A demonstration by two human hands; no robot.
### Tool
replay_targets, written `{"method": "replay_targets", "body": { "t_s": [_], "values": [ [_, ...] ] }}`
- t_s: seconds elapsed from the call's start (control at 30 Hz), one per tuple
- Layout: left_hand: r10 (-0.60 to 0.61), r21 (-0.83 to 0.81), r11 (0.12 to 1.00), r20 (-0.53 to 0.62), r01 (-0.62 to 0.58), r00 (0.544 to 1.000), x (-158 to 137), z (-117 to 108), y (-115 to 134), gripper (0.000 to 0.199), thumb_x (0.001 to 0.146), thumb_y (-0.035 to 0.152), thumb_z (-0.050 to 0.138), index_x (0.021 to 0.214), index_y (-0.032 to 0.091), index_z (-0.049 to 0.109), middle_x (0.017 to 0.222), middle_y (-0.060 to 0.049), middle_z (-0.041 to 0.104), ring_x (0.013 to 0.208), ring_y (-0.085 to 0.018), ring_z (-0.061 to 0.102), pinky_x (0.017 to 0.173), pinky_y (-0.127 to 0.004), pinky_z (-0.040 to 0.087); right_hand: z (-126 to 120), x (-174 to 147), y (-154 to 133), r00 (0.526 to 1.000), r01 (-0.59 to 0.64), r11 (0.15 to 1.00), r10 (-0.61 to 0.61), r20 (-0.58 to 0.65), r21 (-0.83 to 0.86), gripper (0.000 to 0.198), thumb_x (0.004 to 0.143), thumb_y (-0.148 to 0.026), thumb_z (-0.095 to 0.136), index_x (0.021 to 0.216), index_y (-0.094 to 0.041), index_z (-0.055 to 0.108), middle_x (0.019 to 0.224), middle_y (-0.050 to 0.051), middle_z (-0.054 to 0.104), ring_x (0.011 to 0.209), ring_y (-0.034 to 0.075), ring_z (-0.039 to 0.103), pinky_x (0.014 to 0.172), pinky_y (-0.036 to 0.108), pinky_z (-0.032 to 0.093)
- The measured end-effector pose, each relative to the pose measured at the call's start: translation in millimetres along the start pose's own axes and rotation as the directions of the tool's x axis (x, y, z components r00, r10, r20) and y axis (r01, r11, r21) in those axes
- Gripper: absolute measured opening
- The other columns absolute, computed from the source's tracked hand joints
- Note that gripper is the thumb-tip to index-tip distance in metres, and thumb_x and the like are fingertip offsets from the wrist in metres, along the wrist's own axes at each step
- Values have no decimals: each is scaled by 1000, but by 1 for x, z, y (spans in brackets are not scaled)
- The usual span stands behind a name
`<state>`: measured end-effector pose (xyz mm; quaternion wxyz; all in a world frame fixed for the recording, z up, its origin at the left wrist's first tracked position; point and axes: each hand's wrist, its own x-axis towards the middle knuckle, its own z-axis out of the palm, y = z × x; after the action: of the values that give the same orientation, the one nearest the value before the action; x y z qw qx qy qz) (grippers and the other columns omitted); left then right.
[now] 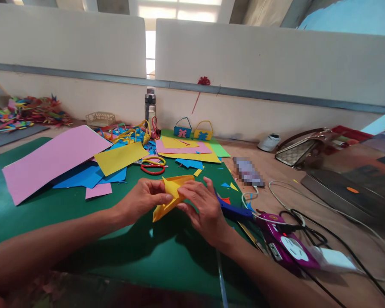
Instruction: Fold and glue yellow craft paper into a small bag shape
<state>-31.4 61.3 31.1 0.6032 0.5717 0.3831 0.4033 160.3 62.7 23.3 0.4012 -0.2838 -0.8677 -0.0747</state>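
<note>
A folded yellow sheet (168,207), paper or thin craft foam, is held between both hands above the green mat. My left hand (147,196) is closed on its left side, thumb in front. My right hand (203,209) grips the right end, its fingers pressed on the fold and partly covering it. Just right of that hand lies a blue glue gun (232,209), partly hidden. Below the right wrist is a clear glue stick (220,278). Scissors (154,166) with red and yellow handles rest behind the hands.
Pink (56,164), yellow (122,158) and blue sheets (80,177) lie on the green mat (125,252) at left. Two small paper bags (202,135) stand at the back. To the right are a phone (247,171), a purple power strip (285,244), cables and a dark case (340,196).
</note>
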Motion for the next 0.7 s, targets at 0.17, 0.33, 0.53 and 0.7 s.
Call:
{"method": "replay_targets", "body": {
  "t_s": [0.17,0.33,0.53,0.7],
  "values": [
    [19,-8,1000,-36,-19,999,1,0,0,11,65,21,70,70,13,63,65,3,61,59,-8,52,58,-19,41,0,-1,-2,1000,10,1000,-10,-5,-9,16,87,-26,52,100,-18,55,94,8,67,97,21,60,99,44,25],
    [50,-44,998,-68,-53,996,1,-2,7,16,67,24,69,75,13,62,66,2,62,56,-9,53,55,-19,42,-2,1,-1,999,23,997,-24,-20,-78,29,87,-34,51,110,-17,52,101,11,65,100,23,58,98,44,27],
    [68,-76,995,-40,-71,997,0,-4,11,17,65,22,71,72,12,60,65,2,61,57,-7,53,56,-17,41,-4,4,4,994,15,988,-31,-101,-153,14,85,-19,53,99,-17,57,94,9,66,98,23,59,96,44,28],
    [39,-108,993,-74,-47,996,0,-3,10,23,65,23,71,76,15,52,60,4,61,53,-7,53,50,-16,38,-9,8,3,990,-19,992,1,-140,-128,5,84,-16,56,83,-19,59,83,4,65,89,19,61,93,41,31]
  ]
}}
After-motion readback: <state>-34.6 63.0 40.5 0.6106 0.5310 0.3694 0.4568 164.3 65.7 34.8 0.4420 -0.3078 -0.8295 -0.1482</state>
